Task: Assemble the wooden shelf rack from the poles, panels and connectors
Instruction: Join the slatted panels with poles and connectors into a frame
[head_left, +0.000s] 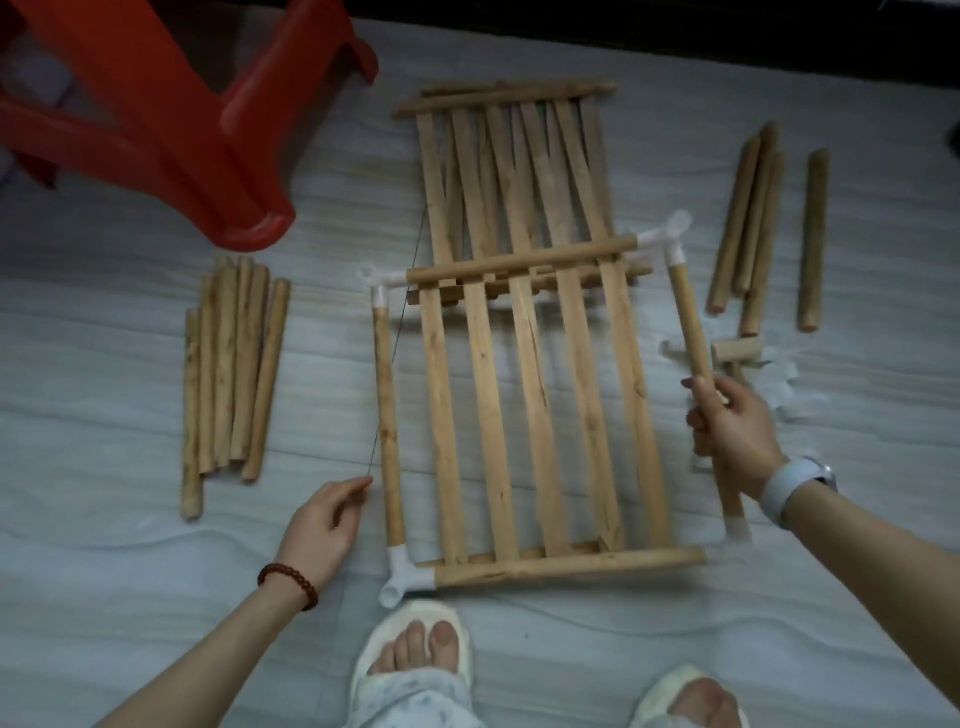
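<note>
A slatted wooden panel (535, 410) lies on the floor in front of me, framed by poles and white connectors. A left pole (387, 415) runs between a far-left connector (375, 283) and a near-left connector (404, 569). My right hand (732, 423) grips the right pole (691, 327), which enters the far-right connector (670, 239); a white connector (737, 527) sits on its near end, apart from the panel's near rail (571, 564). My left hand (324, 525) pinches a thin dark strand (400, 338) beside the left pole. More slatted panels (514, 171) lie beyond.
A bundle of long poles (231, 374) lies at the left, shorter poles (763, 223) at the right, with loose white connectors (784, 395) and a short peg (737, 351) behind my right hand. A red plastic stool (171, 104) stands far left. My slippered feet (410, 654) are at the near edge.
</note>
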